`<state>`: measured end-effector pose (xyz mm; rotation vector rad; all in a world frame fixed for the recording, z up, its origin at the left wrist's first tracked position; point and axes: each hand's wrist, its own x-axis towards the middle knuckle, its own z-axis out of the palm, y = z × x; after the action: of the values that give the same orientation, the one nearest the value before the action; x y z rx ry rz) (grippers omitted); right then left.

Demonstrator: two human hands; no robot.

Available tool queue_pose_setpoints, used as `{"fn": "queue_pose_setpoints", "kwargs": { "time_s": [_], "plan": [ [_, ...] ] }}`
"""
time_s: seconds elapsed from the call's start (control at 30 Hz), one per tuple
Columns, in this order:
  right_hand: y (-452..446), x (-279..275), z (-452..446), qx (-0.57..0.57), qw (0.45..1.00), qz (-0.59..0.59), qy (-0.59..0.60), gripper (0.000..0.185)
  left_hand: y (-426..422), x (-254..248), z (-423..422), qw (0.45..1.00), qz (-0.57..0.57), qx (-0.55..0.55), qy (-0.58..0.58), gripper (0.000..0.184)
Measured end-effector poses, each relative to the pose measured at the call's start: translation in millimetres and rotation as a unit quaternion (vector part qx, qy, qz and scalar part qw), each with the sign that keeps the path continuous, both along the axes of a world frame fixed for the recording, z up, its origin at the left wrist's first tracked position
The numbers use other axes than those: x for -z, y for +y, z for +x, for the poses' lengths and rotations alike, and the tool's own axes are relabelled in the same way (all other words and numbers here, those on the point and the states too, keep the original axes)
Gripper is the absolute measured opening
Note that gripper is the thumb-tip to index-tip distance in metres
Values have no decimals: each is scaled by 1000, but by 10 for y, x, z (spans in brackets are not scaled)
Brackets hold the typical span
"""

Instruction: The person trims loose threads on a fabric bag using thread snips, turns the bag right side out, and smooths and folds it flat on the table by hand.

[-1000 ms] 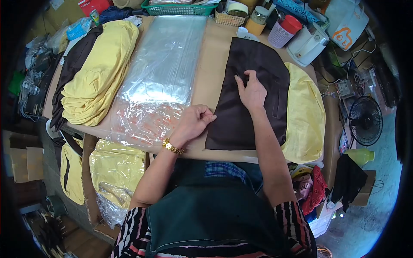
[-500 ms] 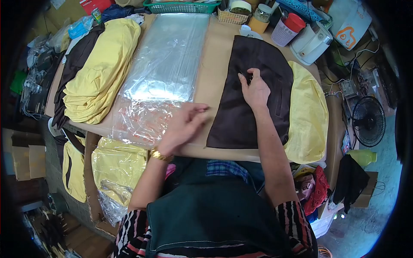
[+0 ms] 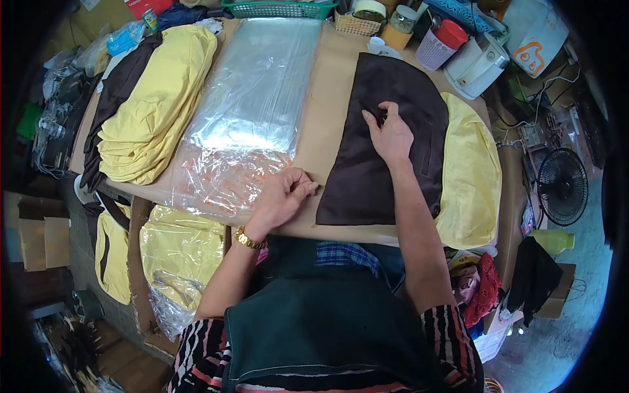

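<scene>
A dark brown fabric piece [image 3: 367, 177] with a rounded far corner lies flat on the table. My right hand [image 3: 393, 137] is over its middle, with thumb and forefinger curled around something small and dark that I cannot make out. To the left of the fabric, my left hand [image 3: 285, 200] has its thumb and fingertips pinched together near the fabric's left edge. Whatever those fingertips hold, if anything, is too small to name. Clear plastic bags [image 3: 252, 98] lie stacked beside and partly behind my left hand. A yellow fabric piece [image 3: 468, 177] shows from under the brown one's right side.
Folded yellow fabric [image 3: 157, 105] is piled at the table's left. Along the back stand a green basket [image 3: 282, 9], jars, a white cup holder [image 3: 435, 51] and a white appliance [image 3: 477, 65]. A black fan [image 3: 562, 185] is at right. Below the left edge, a carton holds bagged yellow fabric [image 3: 183, 245].
My left hand, blurred before, has turned and lowered a little, and its fingertips are now pinched together. My right hand has stayed over the brown fabric in nearly the same pose.
</scene>
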<state>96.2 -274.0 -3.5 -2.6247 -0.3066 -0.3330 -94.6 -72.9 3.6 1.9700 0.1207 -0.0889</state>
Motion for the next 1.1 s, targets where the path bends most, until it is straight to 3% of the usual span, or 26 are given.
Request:
{"fn": "queue_pose_setpoints", "kwargs": {
  "time_s": [0.07, 0.2, 0.27, 0.37, 0.53, 0.7, 0.8, 0.9, 0.93, 1.0, 1.07, 1.1],
  "plan": [
    [-24, -12, 17, -26, 999, 17, 11, 42, -11, 144, 1, 991, -108, -35, -68, 21],
    [-101, -326, -190, -134, 989, 63, 4, 31, -21, 108, 25, 993, -76, -26, -81, 19],
    [-22, -670, -647, -163, 985, 60, -3, 23, -17, 121, 9, 980, -195, -43, -16, 17],
    [9, -721, -1089, -226, 973, 53, -5, 25, 1, 146, 11, 968, -247, -42, -12, 17],
    [124, -809, -1397, -234, 972, -11, 1, 27, -1, 107, -4, 969, -246, -36, -2, 16],
    [224, -828, -1414, -262, 962, -52, -64, 29, 9, 113, -1, 968, -249, -32, -14, 16],
    [292, -731, -1392, -272, 959, -35, -71, 30, 17, 145, -4, 962, -270, -33, -14, 13],
    [294, -618, -1333, -262, 964, -31, -37, 33, 129, 174, -59, 963, -269, -6, -32, 25],
    [274, -621, -1268, -264, 963, -32, -42, 33, 261, 214, -95, 899, -425, 99, -41, 27],
    [162, -676, -1033, -184, 980, 60, -42, 39, 360, 218, -63, 800, -560, 208, -57, 29],
    [-14, -657, -649, -121, 988, 36, -90, 48, 369, -94, -73, 694, -688, 209, -38, 36],
    [-77, -621, -442, -73, 995, 26, -58, 46, 343, -184, 32, 777, -621, 103, -15, 50]
  ]
}}
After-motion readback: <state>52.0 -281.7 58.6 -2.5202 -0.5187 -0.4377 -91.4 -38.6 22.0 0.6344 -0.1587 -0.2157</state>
